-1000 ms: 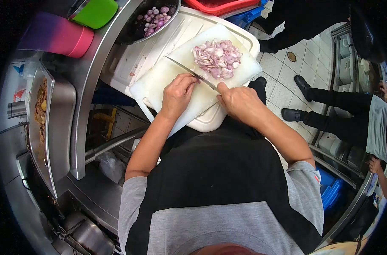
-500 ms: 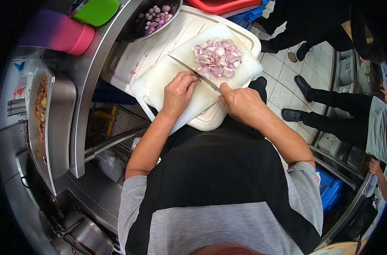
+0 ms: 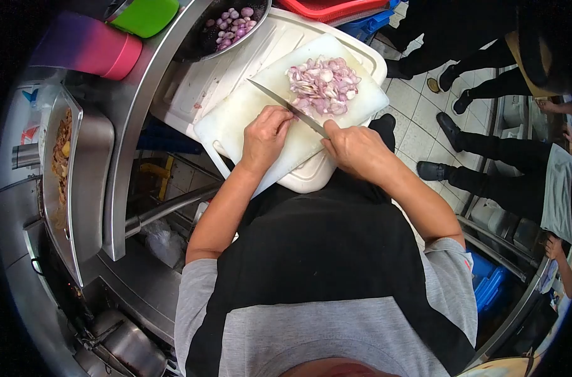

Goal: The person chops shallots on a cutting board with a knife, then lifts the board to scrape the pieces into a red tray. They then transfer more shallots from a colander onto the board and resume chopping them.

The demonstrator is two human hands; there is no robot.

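A knife [image 3: 286,105] lies slantwise over the white cutting board [image 3: 236,122], its tip toward the upper left. Its handle is in my right hand [image 3: 360,151], which is closed around it. My left hand [image 3: 265,139] has its fingers pinched together against the near side of the blade. A bit of purple shows at those fingertips, apparently a shallot, mostly hidden by the fingers and blade. Just beyond the blade, a heap of sliced shallots [image 3: 324,85] rests on the board's far right part.
Whole peeled shallots [image 3: 232,28] sit in a dark pan [image 3: 195,47] at the top. The board rests on a white plastic lid [image 3: 179,100]. A steel counter edge [image 3: 132,119] with a food tray [image 3: 91,182] runs along my left. Other people [image 3: 500,151] stand to the right.
My hands and the knife stay almost in place, with only a slight shift. At the upper right, another person's leg and foot have come into view.
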